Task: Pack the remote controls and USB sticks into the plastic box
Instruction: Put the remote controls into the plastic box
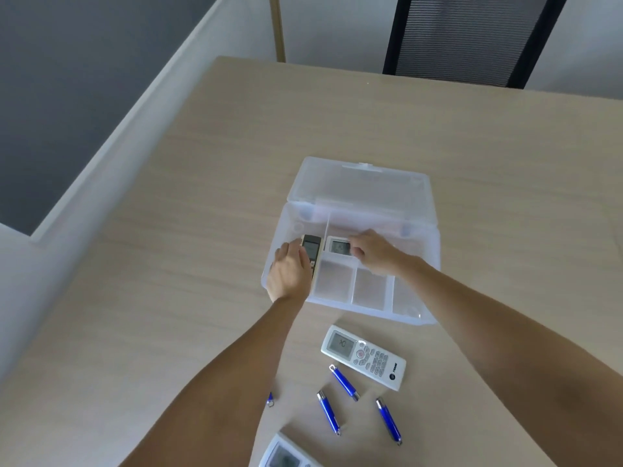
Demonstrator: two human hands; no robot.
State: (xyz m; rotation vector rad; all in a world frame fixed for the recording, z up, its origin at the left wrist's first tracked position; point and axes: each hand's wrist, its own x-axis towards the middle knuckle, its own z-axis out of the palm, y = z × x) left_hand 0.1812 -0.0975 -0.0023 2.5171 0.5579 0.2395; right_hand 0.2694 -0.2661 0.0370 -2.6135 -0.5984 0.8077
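Remotes are only partly packed. Nearest the person, well behind both grips, one white remote (pixel 286 455) peeks in at the bottom edge of the view. A bit farther out lie three blue USB sticks (pixel 328 412) on the surface (pixel 202 230), and a fourth blue stick (pixel 270 398) hides mostly behind the left arm. Next comes another white remote (pixel 363 357), flat on the surface, just behind the plastic box (pixel 371 308).

The box is open, with its lid (pixel 360 187) tipped back on the far side. The left hand (pixel 290 273) is curled around a dark remote (pixel 310 252) and lowers it into the long slot at the left side of the box. The right hand (pixel 374 252) has its fingers pressed on a small white remote (pixel 338 247), just ahead of the three small slots (they look empty).

To do this step well, each remote should lie flat and straight along its slot, not leaning on a wall between slots. Push gently until it sits low, so the lid can shut later. Let go only when it stops rocking.

Both remotes on the surface look longer, so they likely need the big slots too. Small slots look right for the sticks.
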